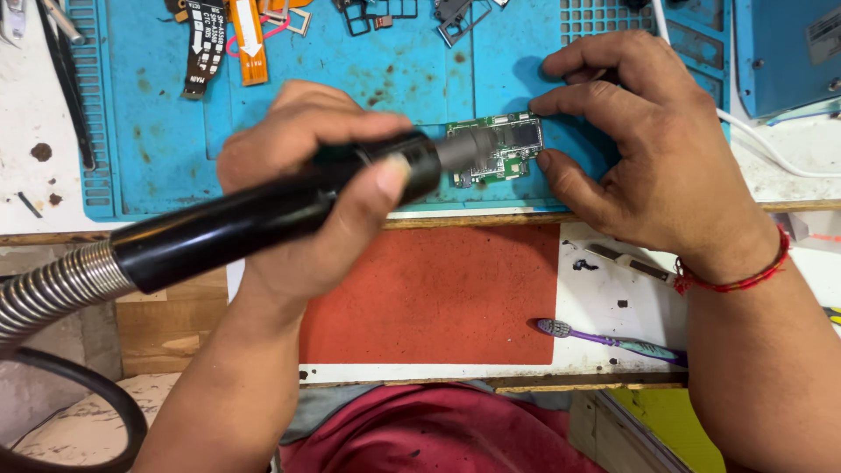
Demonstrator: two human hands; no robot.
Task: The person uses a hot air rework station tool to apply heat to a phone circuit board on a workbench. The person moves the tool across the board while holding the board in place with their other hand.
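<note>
Gripping a black hot-air handpiece [263,210], the left hand [307,193] is closed round its barrel, thumb on top, w/ the grey nozzle [469,147] aimed down at a small green circuit board [508,144]. Nozzle tip sits right over the board's left part; can't tell if it touches. A ribbed metal hose [53,293] runs off the handpiece toward the near left.

Right hand [648,149] pins the board at its right side: index fingertip on the far right corner, thumb at the near right edge, so fingers are pressed on the board rather than wrapped round it. Board lies flat on the blue work mat [158,131], near its near edge, roughly centre of the scene.

Progress, as a guess: board is out of any housing and positioned, heating looks under way; no part looks lifted off yet, and no tweezers in either hand.

Far side of the mat: flex cables [219,39] and small metal frames [377,13]. Nearer, a red pad [438,298] and, to the right, a purple toothbrush [613,342] on the white bench. A red thread band [745,271] circles the right wrist.
</note>
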